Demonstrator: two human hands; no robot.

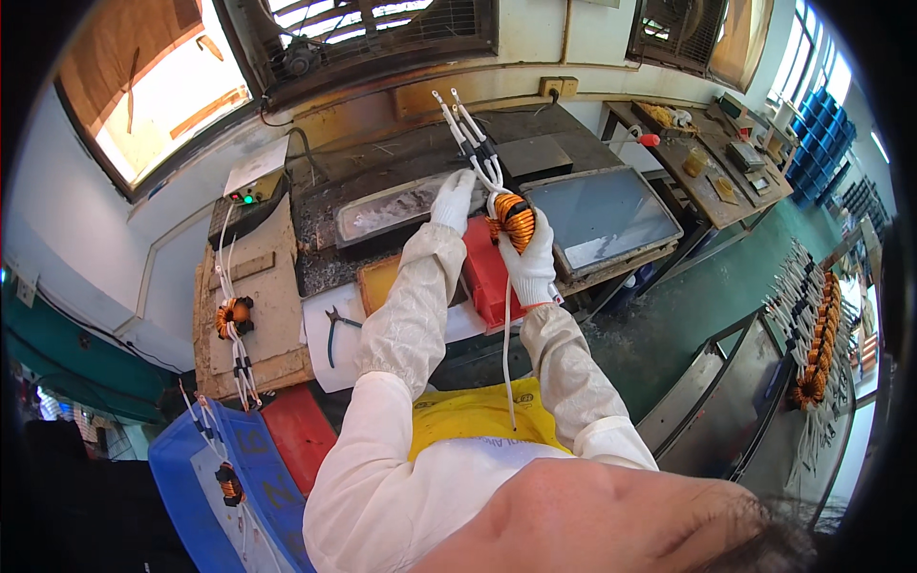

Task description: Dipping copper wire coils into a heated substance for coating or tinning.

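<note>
My right hand (531, 262), in a white glove, is closed around a toroidal coil (515, 222) wound with copper-coloured wire. Thick white leads (489, 172) with black sleeves rise from the coil and end in metal lugs at the top. Another white lead (507, 353) hangs down below this hand. Just left of the coil is my left hand (452, 201), also gloved, its fingers stretched upward beside the leads. Whether its fingertips touch a lead is unclear. Beyond it lies a rectangular tray (382, 212) with a dull silvery surface.
A grey-topped rectangular tray (607, 220) lies right of the coil, with a red bin (489, 277) below. Pliers (334, 334) rest on white paper at left. Other coils sit on a board (234, 318), in a blue bin (229, 484) and on a right-hand rack (820, 358).
</note>
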